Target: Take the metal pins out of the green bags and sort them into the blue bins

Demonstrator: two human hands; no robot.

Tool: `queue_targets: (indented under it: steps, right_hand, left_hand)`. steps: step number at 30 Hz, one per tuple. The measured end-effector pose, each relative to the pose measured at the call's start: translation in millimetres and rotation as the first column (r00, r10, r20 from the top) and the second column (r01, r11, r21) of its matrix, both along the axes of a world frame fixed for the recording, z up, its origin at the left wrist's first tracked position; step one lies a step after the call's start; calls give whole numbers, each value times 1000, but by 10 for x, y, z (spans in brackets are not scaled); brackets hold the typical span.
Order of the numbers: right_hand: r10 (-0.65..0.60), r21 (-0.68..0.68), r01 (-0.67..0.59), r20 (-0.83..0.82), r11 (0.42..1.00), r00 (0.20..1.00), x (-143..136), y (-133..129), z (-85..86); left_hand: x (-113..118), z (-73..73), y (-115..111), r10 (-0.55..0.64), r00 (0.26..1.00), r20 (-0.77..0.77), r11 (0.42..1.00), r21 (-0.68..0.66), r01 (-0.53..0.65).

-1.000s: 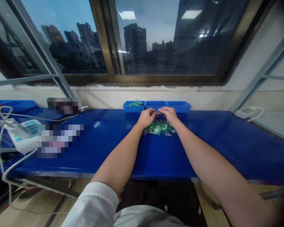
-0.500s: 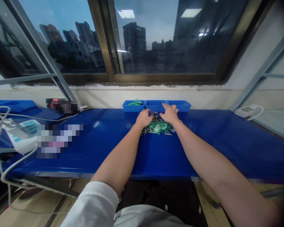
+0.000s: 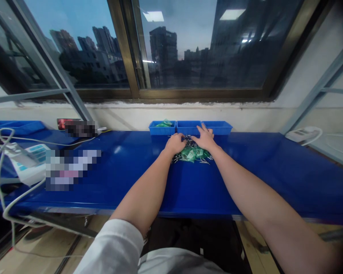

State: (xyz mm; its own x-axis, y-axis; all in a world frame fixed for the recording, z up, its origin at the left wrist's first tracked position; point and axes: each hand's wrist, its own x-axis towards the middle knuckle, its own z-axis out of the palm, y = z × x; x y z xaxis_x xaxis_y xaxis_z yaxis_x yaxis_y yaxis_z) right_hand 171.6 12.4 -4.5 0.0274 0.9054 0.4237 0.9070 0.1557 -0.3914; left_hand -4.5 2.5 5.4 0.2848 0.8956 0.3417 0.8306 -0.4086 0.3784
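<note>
A loose pile of thin metal pieces point(image 3: 205, 161), like rivets or pins, lies on the blue table with green plastic packets point(image 3: 192, 153) among them. At the pile's left edge is my left hand point(image 3: 175, 143), fingers curled in and closed; whatever they may hold is hidden. Over the right side of the pile, my right hand point(image 3: 205, 138) has its thumb and fingers apart, with the fingertips near the front of the bins. Nothing can be made out in it. Directly behind the pile stand a left blue bin point(image 3: 162, 131) holding green packets, a middle bin point(image 3: 185, 130) and a right bin point(image 3: 221, 130).
The blue table point(image 3: 125, 167) runs along a wall below a window. To the left are a white device with a keypad point(image 3: 25, 163), looping white cables point(image 3: 1, 179), a phone point(image 3: 65, 123) and more blue bins point(image 3: 20, 127). A white power strip point(image 3: 300, 134) lies at the far right.
The right fingers have shifted slightly, and a small thin piece seen at a fingertip earlier no longer shows. My left hand stays nearly in place at the pile.
</note>
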Motion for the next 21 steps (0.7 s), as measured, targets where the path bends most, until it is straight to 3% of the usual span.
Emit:
queue_targets:
  steps: [5,10,14,21]
  right_hand:
    - [25,91,-25,-6,996,1000,-36,-54,35]
    - [173,-42,-170,69,985,983,-83,-110,52]
    - [255,-142,-246,51,959,966,-126,-147,58]
    - [308,-148,-307,-20,940,951,-143,-153,60]
  left_hand:
    - [-15,23,-16,103,992,-72,995,24,-102]
    - [-15,21,14,198,972,-126,977,-56,-206]
    - [-11,24,17,201,972,-120,972,-100,-214]
    - [-15,10,9,147,987,-59,985,-77,-151]
